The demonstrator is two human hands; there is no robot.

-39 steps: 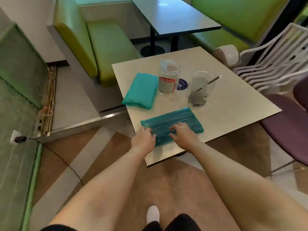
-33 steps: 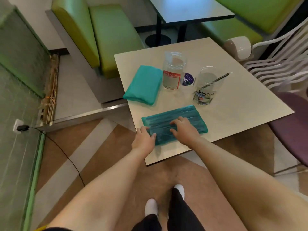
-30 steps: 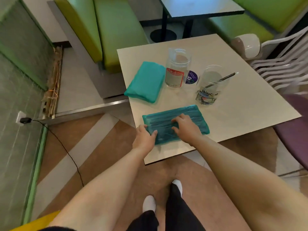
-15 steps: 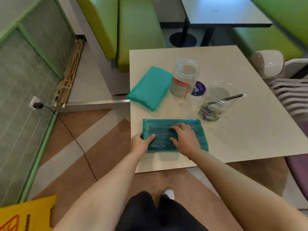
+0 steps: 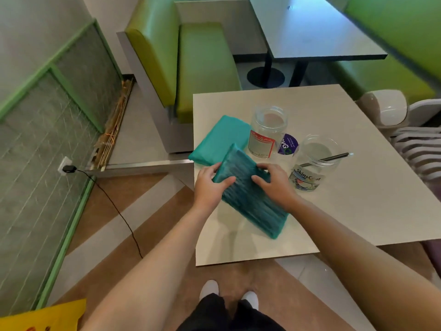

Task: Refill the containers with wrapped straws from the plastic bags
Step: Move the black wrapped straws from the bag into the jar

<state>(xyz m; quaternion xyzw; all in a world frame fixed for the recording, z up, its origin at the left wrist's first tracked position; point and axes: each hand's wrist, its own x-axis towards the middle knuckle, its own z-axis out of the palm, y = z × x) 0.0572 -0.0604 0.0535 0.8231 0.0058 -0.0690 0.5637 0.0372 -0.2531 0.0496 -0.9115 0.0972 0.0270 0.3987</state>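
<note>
Readable print on two jars and a purple lid, right of centre in the frame

The clear jar at centre right of the bench carries a label reading "Skin&Coat" in dark letters on white and blue; smaller print beneath it is too fine to read; the purple lid lying between the two jars shows large white letters, seemingly "YG", with a small illegible line beside them; the taller jar at upper centre has a red-bordered white label with a red heading in script that cannot be made out.
</note>
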